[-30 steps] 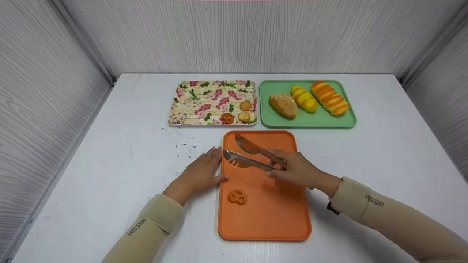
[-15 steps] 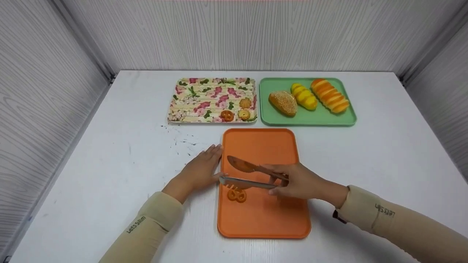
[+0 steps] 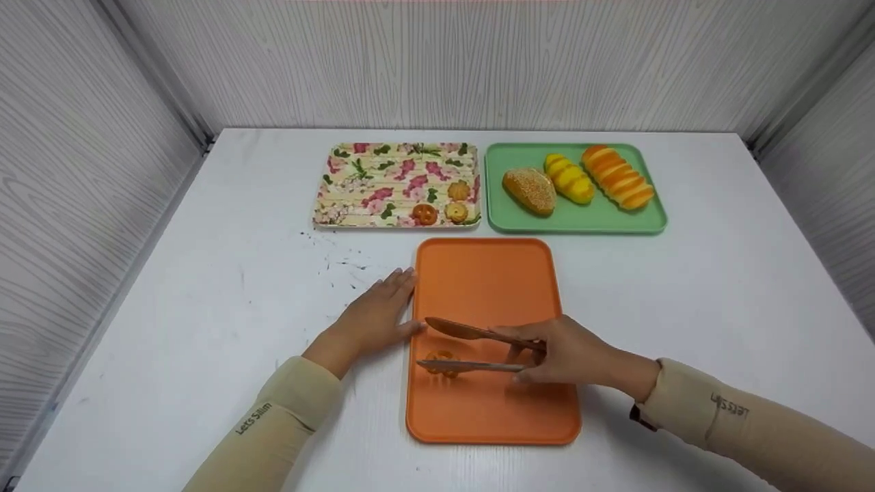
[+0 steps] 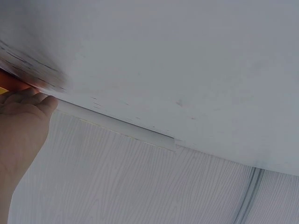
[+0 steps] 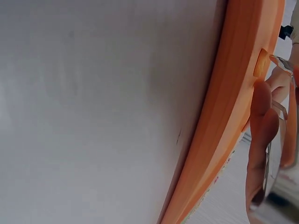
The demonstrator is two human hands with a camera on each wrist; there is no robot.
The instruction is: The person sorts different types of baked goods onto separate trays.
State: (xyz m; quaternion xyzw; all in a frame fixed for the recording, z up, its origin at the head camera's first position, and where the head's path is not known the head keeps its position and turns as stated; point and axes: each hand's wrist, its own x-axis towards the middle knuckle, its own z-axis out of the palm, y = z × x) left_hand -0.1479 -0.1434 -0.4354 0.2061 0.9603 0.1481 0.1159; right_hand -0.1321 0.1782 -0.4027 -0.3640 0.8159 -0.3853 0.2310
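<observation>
My right hand (image 3: 571, 352) holds metal tongs (image 3: 472, 366) over the orange tray (image 3: 489, 280), their two arms spread apart. The lower arm of the tongs passes over a pretzel-shaped cookie (image 3: 444, 356) on the tray and partly hides it; whether they touch I cannot tell. The upper arm lies just beyond the cookie. My left hand (image 3: 372, 321) rests at the tray's left rim, fingers extended along it and thumb on the edge. In the right wrist view the tongs (image 5: 287, 186) show close up beside the fingers.
Behind stands a floral tray (image 3: 369, 184) with a pretzel cookie (image 3: 424, 214) and two round cookies (image 3: 456, 212) in its right front corner. A green tray (image 3: 581, 222) beside it bears a seeded bun (image 3: 532, 191), a yellow bread (image 3: 569, 179) and a striped loaf (image 3: 617, 178).
My right hand has come toward the front of the orange tray with the tongs, whose lower arm now crosses the cookie. My left hand stays at the rim.
</observation>
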